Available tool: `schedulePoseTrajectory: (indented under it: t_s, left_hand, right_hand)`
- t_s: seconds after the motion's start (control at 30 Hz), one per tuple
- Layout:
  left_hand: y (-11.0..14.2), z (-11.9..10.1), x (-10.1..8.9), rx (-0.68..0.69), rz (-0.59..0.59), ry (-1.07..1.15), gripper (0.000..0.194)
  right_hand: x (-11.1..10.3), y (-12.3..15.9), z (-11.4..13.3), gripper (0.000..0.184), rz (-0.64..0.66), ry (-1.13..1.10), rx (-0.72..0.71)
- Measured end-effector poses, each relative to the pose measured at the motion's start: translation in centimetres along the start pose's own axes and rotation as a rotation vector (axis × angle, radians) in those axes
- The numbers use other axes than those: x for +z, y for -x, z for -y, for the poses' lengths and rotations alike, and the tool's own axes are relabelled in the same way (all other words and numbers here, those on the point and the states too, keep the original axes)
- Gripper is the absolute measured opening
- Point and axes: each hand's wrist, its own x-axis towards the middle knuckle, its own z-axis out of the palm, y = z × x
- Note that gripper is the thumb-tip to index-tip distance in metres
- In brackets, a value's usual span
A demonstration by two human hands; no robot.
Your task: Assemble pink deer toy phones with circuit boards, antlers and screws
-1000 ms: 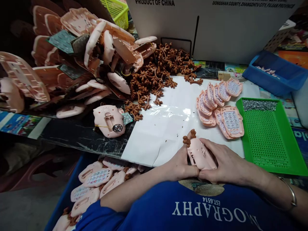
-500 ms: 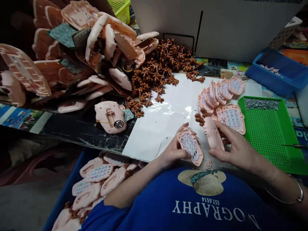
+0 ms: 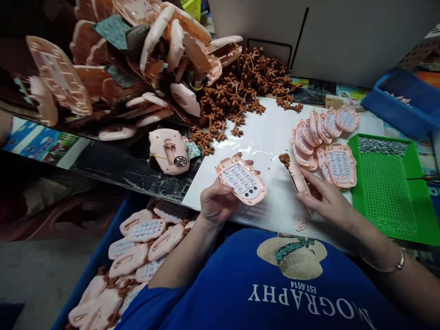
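Note:
My left hand [image 3: 217,201] grips a pink plastic casing half [image 3: 229,166] by its lower left edge. A pale keypad with rows of buttons [image 3: 240,179] sits in it, facing up toward me. In my right hand [image 3: 326,197] is a pink plastic shell [image 3: 299,181], held nearly edge-on between thumb and fingers. A brown antler-shaped piece [image 3: 284,159] sticks out from the shell's far end. The two held parts are apart, over a white sheet [image 3: 259,133]. Small pink bits [image 3: 301,224] lie near the sheet's front edge.
Several pink keypad halves [image 3: 341,165] lie beyond my right hand, beside a green basket [image 3: 385,192]. Brown antler pieces [image 3: 233,98] are heaped at the back. Pink shells [image 3: 58,78] pile up left. A casing with a speaker [image 3: 168,149] lies nearer. A blue bin [image 3: 92,256] holds casings.
My left hand has moved left, away from the right hand, and its keypad half now lies flatter. The shell in my right hand has turned from its broad face to nearly edge-on.

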Motion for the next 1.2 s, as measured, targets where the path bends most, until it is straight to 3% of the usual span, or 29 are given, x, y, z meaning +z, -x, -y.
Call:
schedulePoseTrajectory:
  t_s: [0.07, 0.17, 0.3, 0.4, 0.47, 0.67, 0.83, 1.0, 1.13, 1.2]
  left_hand:
    - [-0.1, 0.1, 0.0, -0.019, -0.021, 0.023, 0.088]
    - [-0.2, 0.4, 0.2, -0.014, -0.052, 0.046, 0.084]
    - [0.0, 0.8, 0.5, 0.009, -0.114, 0.057, 0.079]
    - [0.1, 0.8, 0.5, 0.02, -0.137, 0.051, 0.072]
    - [0.2, 0.8, 0.5, 0.029, -0.131, 0.053, 0.067]
    - [0.2, 1.6, 1.3, -0.016, -0.091, 0.06, 0.056]
    - [0.5, 2.7, 2.2, -0.02, -0.083, 0.067, 0.055]
    - [1.2, 4.2, 3.4, -0.047, -0.061, 0.046, 0.051]
    - [1.4, 5.6, 4.5, -0.073, -0.029, 0.042, 0.039]
    - [1.3, 6.4, 5.0, -0.102, 0.003, 0.058, 0.039]
  right_hand:
    - [0.2, -0.6, 0.2, 0.076, -0.05, 0.06, -0.044]
    - [1.1, -1.3, 0.8, 0.076, -0.157, 0.347, -0.163]
    - [1.6, -0.7, 1.2, 0.059, -0.247, 0.562, -0.311]
    - [0.8, 1.1, 0.5, 0.03, -0.365, 0.43, -0.46]
    - [0.2, 2.6, -0.2, 0.02, -0.36, 0.313, -0.547]
    - [0.9, 5.6, -2.2, 0.02, -0.17, 0.278, -0.69]
    - [2.1, 5.9, -2.5, 0.02, -0.174, 0.369, -0.771]
    - [2.5, 5.3, -2.0, 0.017, -0.261, 0.402, -0.804]
    - [2.0, 5.5, -0.2, 0.012, -0.452, 0.179, -0.678]
    - [1.9, 5.5, 0.8, 0.016, -0.534, 0.167, -0.699]
